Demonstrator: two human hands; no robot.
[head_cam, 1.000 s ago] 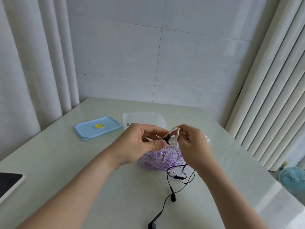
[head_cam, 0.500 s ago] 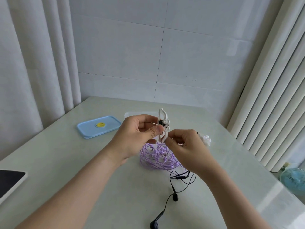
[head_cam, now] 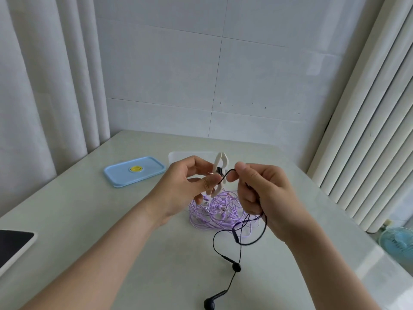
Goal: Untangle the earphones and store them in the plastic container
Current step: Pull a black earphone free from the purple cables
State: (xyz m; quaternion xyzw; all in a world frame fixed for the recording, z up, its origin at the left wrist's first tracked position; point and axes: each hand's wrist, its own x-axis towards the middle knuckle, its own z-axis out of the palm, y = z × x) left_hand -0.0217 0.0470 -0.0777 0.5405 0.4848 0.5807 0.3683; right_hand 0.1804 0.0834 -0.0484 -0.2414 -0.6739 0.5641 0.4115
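My left hand [head_cam: 190, 186] pinches a white cord winder [head_cam: 221, 163] held upright, with the black earphone plug clipped in it. My right hand [head_cam: 261, 193] pinches the black earphone cable [head_cam: 225, 175] just right of the winder and holds more of the cable in its curled fingers. The black cable hangs down to the table, ending in two black earbuds [head_cam: 210, 303]. A tangled heap of purple earphones [head_cam: 214, 214] lies on the table under my hands. The clear plastic container [head_cam: 178, 155] stands behind my hands, mostly hidden.
The container's blue lid [head_cam: 134, 171] with a yellow spot lies at the left on the pale table [head_cam: 89, 220]. A tablet corner [head_cam: 13, 245] shows at the left edge. Curtains hang on both sides, and a small fan [head_cam: 397, 242] stands low at the right.
My right hand has moved right, away from the winder, drawing the black cable out between the hands. More cable has lifted off the table. The winder stays upright in my left hand.
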